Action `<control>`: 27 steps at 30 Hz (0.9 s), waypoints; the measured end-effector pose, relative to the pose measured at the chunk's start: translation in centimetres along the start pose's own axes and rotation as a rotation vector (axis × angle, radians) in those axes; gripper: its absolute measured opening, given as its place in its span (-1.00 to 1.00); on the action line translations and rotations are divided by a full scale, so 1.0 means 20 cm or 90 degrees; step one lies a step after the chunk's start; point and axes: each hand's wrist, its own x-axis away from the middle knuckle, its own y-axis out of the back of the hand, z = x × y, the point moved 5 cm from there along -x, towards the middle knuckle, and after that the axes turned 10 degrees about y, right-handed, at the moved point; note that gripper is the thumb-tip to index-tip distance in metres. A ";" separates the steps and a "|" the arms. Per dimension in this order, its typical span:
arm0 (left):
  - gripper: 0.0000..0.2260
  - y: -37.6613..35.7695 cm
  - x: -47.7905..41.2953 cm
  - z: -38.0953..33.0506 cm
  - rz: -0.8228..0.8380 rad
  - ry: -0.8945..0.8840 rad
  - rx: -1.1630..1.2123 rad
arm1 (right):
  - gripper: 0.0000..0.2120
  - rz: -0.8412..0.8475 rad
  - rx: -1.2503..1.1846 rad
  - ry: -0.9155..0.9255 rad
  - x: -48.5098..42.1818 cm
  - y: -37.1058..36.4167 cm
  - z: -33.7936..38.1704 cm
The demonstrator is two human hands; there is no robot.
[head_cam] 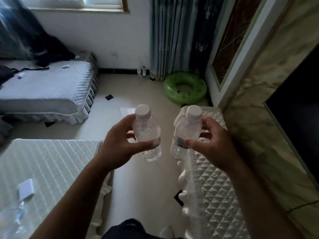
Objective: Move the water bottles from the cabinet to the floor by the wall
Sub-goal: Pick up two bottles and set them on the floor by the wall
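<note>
**Left hand (119, 145) and right hand (212, 144) each being closed round a water bottle**

At the far left of the frame two beds are being shown. A grey quilted bed (46, 90) is lying in the upper left with dark clothing (43, 47) heaped at its head. A pale striped mattress (43, 163) is filling the lower left, and a small white box (25, 188) is lying on it.

Just left of centre, the left bottle (146, 135) is being gripped by the left hand. The thumb is being laid across the label in front and the fingers are being curled round behind. The bottle is capped in white and is being held nearly upright over the pale tiled floor (138, 187), its cap leaning slightly left.

Higher up, near the top centre, two small bottles (141, 71) are standing on the floor against the far wall, just left of a blue curtain (169, 37).

Right of centre, the right bottle (185, 133) is being gripped by the right hand in the same way, thumb on the label and fingers behind. Its cap is leaning slightly right. The two held bottles are near each other but not touching.

Further right, a green swim ring (185, 87) is lying on the floor below the curtain. A quilted white top (217, 195) is running down the lower right, under the right hand. A dark panel (300, 109) is set in the marbled wall at the right edge.
</note>
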 end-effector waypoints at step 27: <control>-0.36 0.88 -1.76 0.31 0.031 0.011 0.026 | -0.37 -0.006 0.065 -0.005 -1.79 -0.57 -0.20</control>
